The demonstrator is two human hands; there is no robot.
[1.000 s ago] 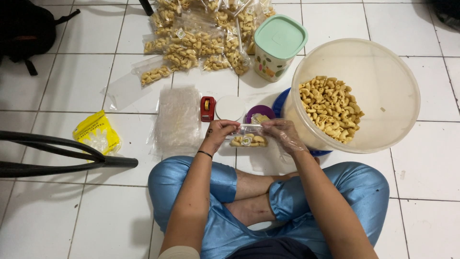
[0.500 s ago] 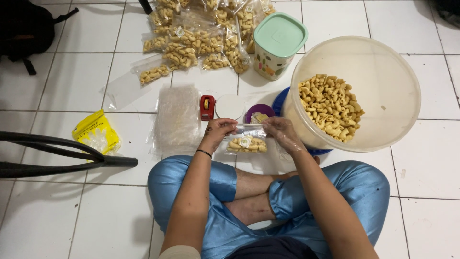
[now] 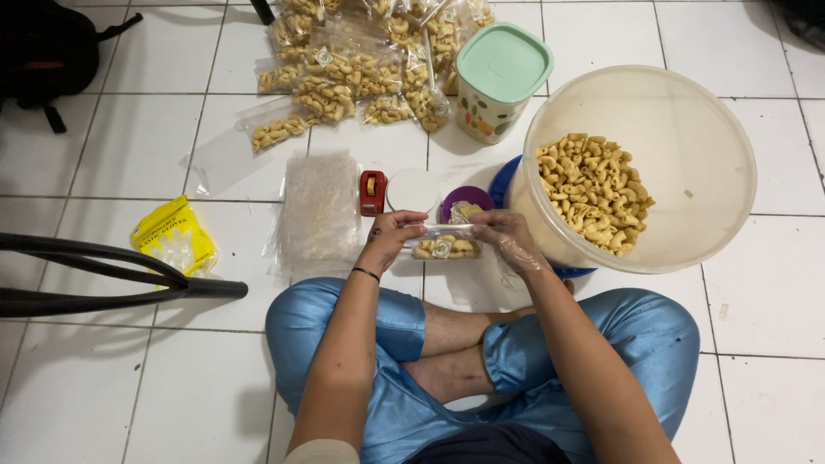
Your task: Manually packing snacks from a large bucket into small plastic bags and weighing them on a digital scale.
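The pile of filled bags runs off the top edge, so its full extent cannot be told. A black bag at upper left is cut by the left and top edges. The dark bar at middle left leaves the frame on the left. The blue lid lies mostly hidden under the tub. What the small purple cup holds is too small to tell, and the hands hide its lower rim.

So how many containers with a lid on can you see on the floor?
1: the patterned canister with a mint-green lid, just behind the big open translucent plastic tub of curled snacks. Others may lie out of view.
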